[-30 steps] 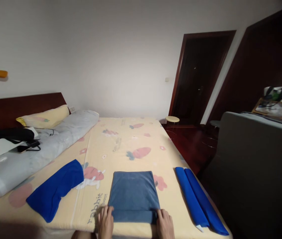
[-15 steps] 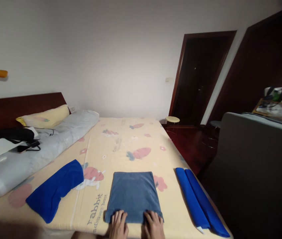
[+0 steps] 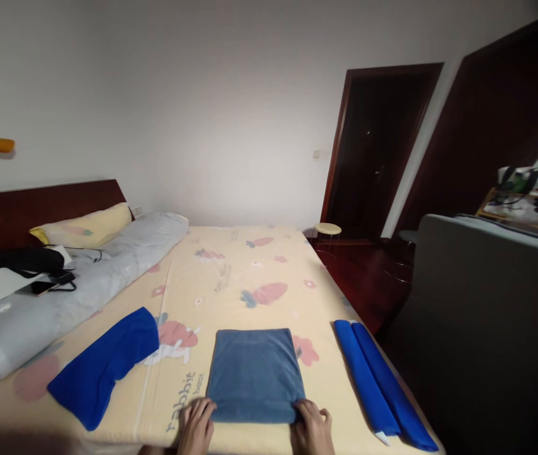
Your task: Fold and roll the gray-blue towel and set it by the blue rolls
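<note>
A grey-blue cloth piece, perhaps a cushion cover, lies flat near the front edge of the bed, with a narrow folded strip along its near side. At its near left corner my left hand has its fingers closed on the edge. My right hand grips the near right corner in the same way; its thumb is partly hidden. To the left rests a bright blue curved cloth piece. Two long blue padded strips lie side by side at the bed's right edge.
The bed sheet is yellow with carrot and rabbit prints. A grey rolled quilt, a yellow pillow and a phone are on the left. A dark grey panel stands on the right; a round stool is farther back.
My hands have moved apart, from on top of the folded strip to the two near corners. The strip now lies flatter and its ends no longer stick out sideways.
</note>
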